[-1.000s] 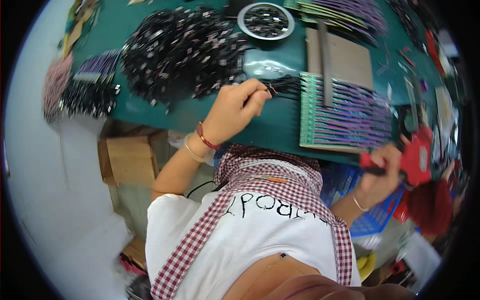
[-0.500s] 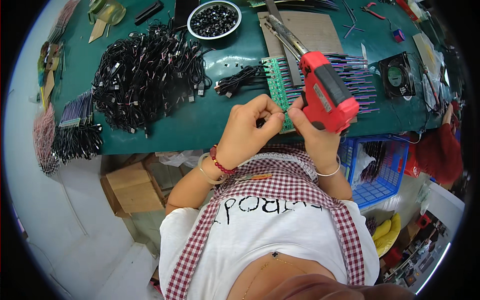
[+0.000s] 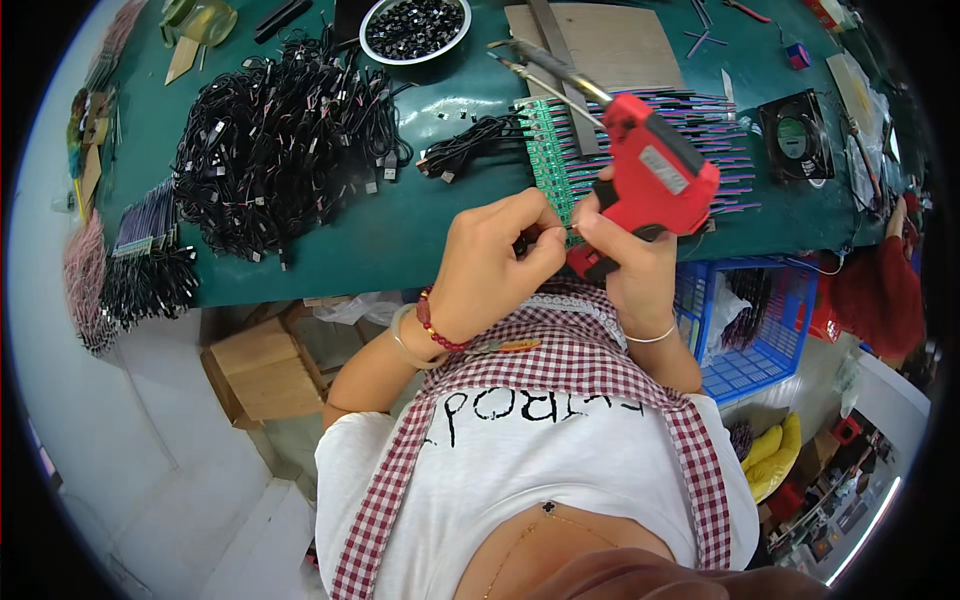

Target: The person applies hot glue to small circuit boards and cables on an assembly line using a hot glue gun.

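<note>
— Red plastic fills your right hand [image 3: 625, 250]: you grip a pistol-shaped soldering gun [image 3: 650, 180] by its handle, just off the near edge of the green workbench [image 3: 380, 235], its long metal tip [image 3: 545, 65] pointing away toward the far edge.

— And your left hand [image 3: 495, 260]?

— Closed in a pinch. Your left thumb and forefinger meet your right fingertips over something small and dark; it is too small to tell what. You hold it close to your body, likely so both hands can steady it.

— Where does the gun sit against the boards?

— Its body hangs over the row of green circuit boards [image 3: 545, 160] with purple wires, which lie in a rack near the bench's middle, right under your hands so each board is within easy reach.

— What lies to your left?

— A small bundle of black cables [image 3: 465, 145] just beside the boards, then a big heap of black cables [image 3: 275, 140] farther left. At the left edge more bundled leads [image 3: 140, 270] wait.

— And at the far edge?

— A white bowl of small black parts [image 3: 415, 27], and a wooden board [image 3: 610, 45] beside it. A small black fan [image 3: 797, 135] sits toward the right edge, facing the work, probably for fumes. A blue crate [image 3: 745, 335] stands below the bench.
</note>
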